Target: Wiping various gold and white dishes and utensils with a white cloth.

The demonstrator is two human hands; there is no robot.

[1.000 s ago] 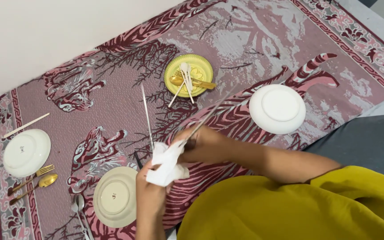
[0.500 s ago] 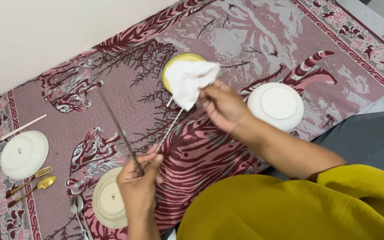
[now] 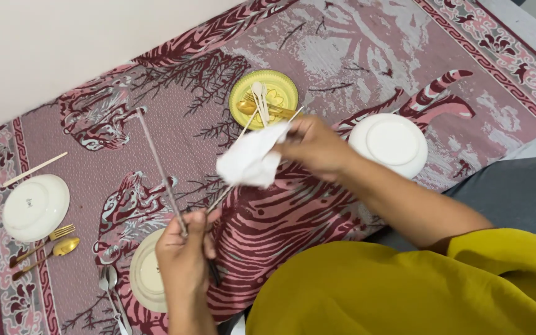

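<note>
I'm seeing the left hand (image 3: 184,254) at bottom centre gripping two skewers (image 3: 159,167); right hand (image 3: 314,146), mid-frame, is pinching a white cloth (image 3: 249,162) round one skewer, below the yellow plate (image 3: 283,87).

Cream plate (image 3: 141,276) half hidden behind left hand (image 3: 184,257). White cloth (image 3: 250,162) covers skewer's middle (image 3: 224,197). Spoons (image 3: 110,298) cut off at bottom edge.

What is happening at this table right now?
A person in a mustard top holds two long thin skewers in the left hand and rubs a white cloth along one of them with the right hand. Upturned plates and cutlery lie on the tiger-patterned cloth; a yellow plate holds spoons.
</note>
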